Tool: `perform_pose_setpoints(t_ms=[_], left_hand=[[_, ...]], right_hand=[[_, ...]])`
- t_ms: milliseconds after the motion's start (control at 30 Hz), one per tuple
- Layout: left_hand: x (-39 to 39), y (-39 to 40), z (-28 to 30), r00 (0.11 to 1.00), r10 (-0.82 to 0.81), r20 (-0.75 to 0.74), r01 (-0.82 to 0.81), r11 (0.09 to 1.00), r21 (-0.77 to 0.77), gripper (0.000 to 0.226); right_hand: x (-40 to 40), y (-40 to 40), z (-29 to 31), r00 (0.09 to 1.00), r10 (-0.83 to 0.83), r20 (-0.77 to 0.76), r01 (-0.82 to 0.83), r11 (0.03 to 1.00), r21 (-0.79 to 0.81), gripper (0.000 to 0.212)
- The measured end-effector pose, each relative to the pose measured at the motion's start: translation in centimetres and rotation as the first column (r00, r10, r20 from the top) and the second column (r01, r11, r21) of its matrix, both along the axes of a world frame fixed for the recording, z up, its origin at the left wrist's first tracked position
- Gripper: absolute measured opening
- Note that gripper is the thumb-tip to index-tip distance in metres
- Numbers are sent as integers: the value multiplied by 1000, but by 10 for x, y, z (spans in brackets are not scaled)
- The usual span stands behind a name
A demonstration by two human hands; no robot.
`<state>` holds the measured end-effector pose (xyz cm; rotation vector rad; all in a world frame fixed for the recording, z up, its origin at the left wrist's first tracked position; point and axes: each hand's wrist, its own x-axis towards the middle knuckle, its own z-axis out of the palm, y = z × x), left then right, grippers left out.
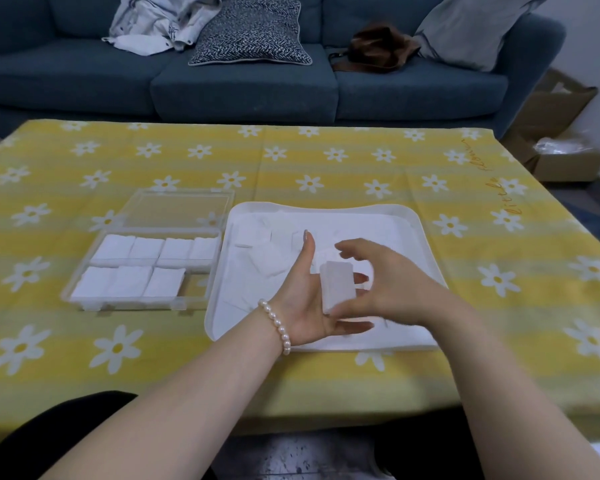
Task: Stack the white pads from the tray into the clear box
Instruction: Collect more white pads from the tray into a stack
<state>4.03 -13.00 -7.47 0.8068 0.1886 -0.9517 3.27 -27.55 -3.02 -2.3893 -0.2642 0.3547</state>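
A small stack of white pads (pixel 336 287) stands on edge between my two hands above the white tray (pixel 417 225). My left hand (pixel 303 299), with a pearl bracelet at the wrist, lies palm-up under and behind the stack, thumb pointing up. My right hand (pixel 388 285) grips the stack's near end with thumb and fingertips. More loose pads (pixel 271 252) lie scattered in the tray. To the left, the clear box (pixel 84 299) has its lid laid back and holds two rows of stacked pads (pixel 146 265); its front right compartment shows no pads.
A yellow daisy-print cloth (pixel 326 161) covers the table. A blue sofa (pixel 243 88) with cushions, clothing and a brown bag stands behind it. Cardboard boxes (pixel 555 133) sit on the floor at the right. My dark-clothed knees are at the table's near edge.
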Motion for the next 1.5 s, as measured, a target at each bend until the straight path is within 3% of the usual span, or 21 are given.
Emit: perform_pose_setpoints(t_ms=[67, 167, 433, 667, 933, 1067, 1200, 1300, 1500], left_hand=[[1, 0, 0, 1000, 10, 13, -10, 1000, 4, 97], [1, -2, -2, 999, 26, 36, -27, 999, 32, 91], [1, -1, -1, 996, 90, 27, -87, 993, -82, 74], [3, -3, -9, 996, 58, 66, -59, 998, 15, 72], [5, -2, -10, 996, 15, 86, -18, 1000, 25, 91], [4, -3, -13, 994, 8, 112, -13, 999, 50, 88], [5, -1, -9, 994, 31, 101, -33, 999, 24, 77], [5, -1, -4, 997, 56, 56, -56, 998, 12, 82], [4, -2, -6, 999, 32, 35, -33, 999, 34, 99]], right_hand=[[-5, 12, -3, 995, 78, 68, -60, 972, -228, 94], [-5, 20, -8, 977, 137, 165, -58, 909, -413, 82], [-1, 20, -10, 979, 118, 164, -48, 926, -376, 63], [0, 20, -12, 977, 145, 157, -73, 917, -392, 70], [1, 22, -13, 975, 160, 151, -76, 891, -448, 68], [1, 24, -13, 969, 194, 152, -98, 870, -483, 57], [-1, 21, -10, 979, 164, 120, -109, 922, -372, 74], [-2, 18, -8, 983, 139, 123, -96, 947, -307, 72], [0, 22, -12, 973, 169, 158, -82, 891, -446, 67]])
